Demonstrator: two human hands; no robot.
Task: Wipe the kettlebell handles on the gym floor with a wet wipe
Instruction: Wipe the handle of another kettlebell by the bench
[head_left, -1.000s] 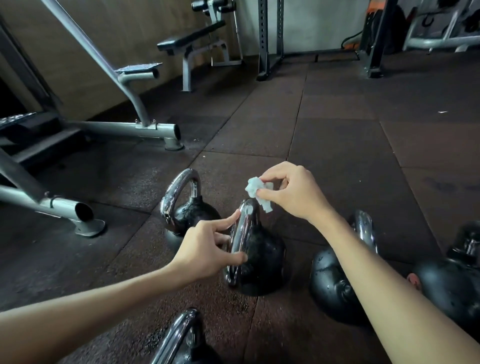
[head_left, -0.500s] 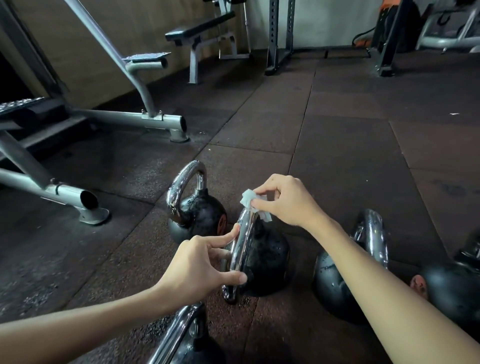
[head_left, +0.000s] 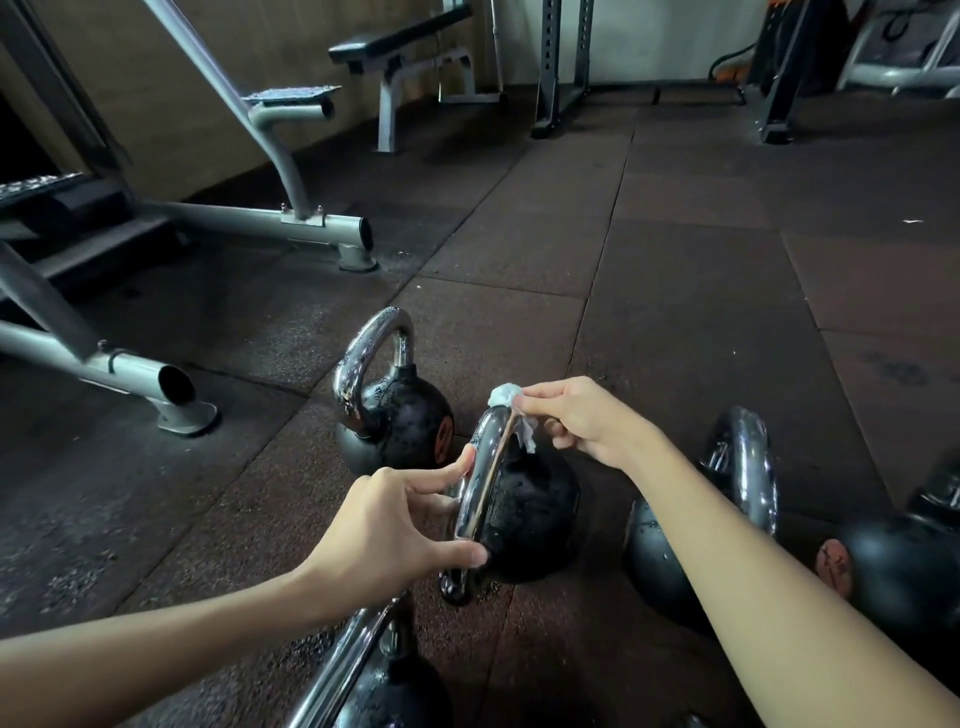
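A black kettlebell (head_left: 524, 512) with a chrome handle (head_left: 483, 467) stands on the dark rubber floor in the middle. My left hand (head_left: 387, 530) grips the near lower part of that handle between thumb and fingers. My right hand (head_left: 587, 421) pinches a small crumpled white wet wipe (head_left: 506, 397) against the top of the handle. Several other black kettlebells with chrome handles stand around it: one behind to the left (head_left: 395, 421), one at the right (head_left: 670, 551), one at the far right (head_left: 909, 566) and one at the bottom edge (head_left: 384, 686).
Grey steel machine frames (head_left: 249, 218) with open tube ends (head_left: 176, 384) lie on the floor at the left. A weight bench (head_left: 400, 47) and rack uprights (head_left: 563, 62) stand at the back. Rubber floor tiles (head_left: 675, 260) stretch ahead and to the right.
My right hand has brought the wipe down onto the top of the middle kettlebell's handle. My left hand keeps its grip lower on the handle. The camera has moved closer.
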